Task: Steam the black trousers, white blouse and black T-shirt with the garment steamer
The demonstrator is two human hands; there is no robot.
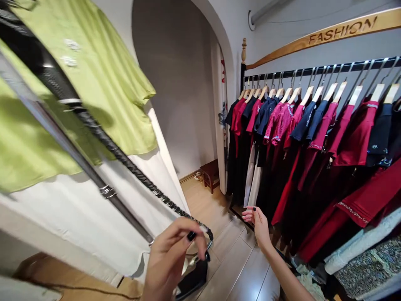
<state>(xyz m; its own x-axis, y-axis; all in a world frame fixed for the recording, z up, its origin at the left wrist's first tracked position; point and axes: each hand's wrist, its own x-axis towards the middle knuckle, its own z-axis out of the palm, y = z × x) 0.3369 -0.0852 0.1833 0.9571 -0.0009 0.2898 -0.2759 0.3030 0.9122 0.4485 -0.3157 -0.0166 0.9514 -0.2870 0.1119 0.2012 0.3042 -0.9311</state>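
Beside the white garment [94, 221], the left hand [171, 259] curls around a black strap [134, 179].

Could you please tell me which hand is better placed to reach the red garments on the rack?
Probably right: the right hand is empty and close to the long red garments, while the left hand grips a black braided strap.

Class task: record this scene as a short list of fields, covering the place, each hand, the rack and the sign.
Place: clothes shop with a wood-look floor
Left hand: curled at a black braided cord, beside a white garment
Right hand: open, empty, near the rack
Rack: black rail, red and dark garments on wooden hangers
Sign: "FASHION" on a curved wooden board
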